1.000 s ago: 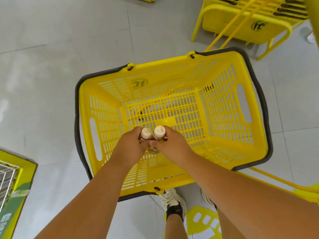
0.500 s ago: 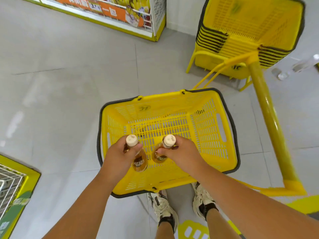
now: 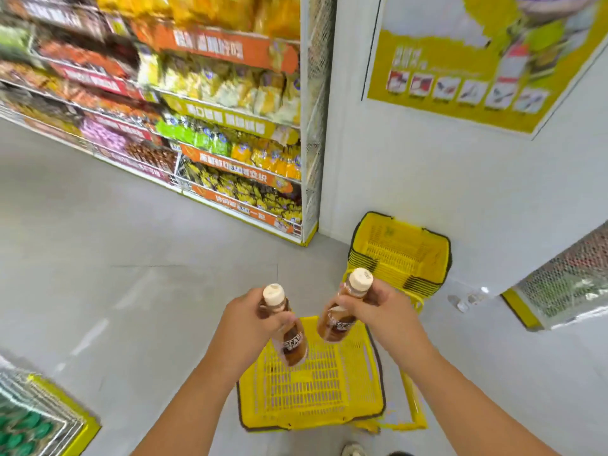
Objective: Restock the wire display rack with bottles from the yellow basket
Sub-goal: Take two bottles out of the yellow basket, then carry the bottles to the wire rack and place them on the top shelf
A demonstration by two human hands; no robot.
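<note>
Above the yellow basket (image 3: 312,394), one bottle (image 3: 291,337) is clamped by the left hand (image 3: 246,320), another (image 3: 339,319) by the right hand (image 3: 385,312), both near the neck; likely rigid, moderately heavy, slick plastic: body grip advised

Your wire rack (image 3: 36,419) is cut off at the bottom-left corner. Shelf packets (image 3: 230,90) are motion-blurred, signs unreadable. Your fingers hide both bottle necks.

Two bottles (image 3: 291,337) above basket (image 3: 312,406)
</note>
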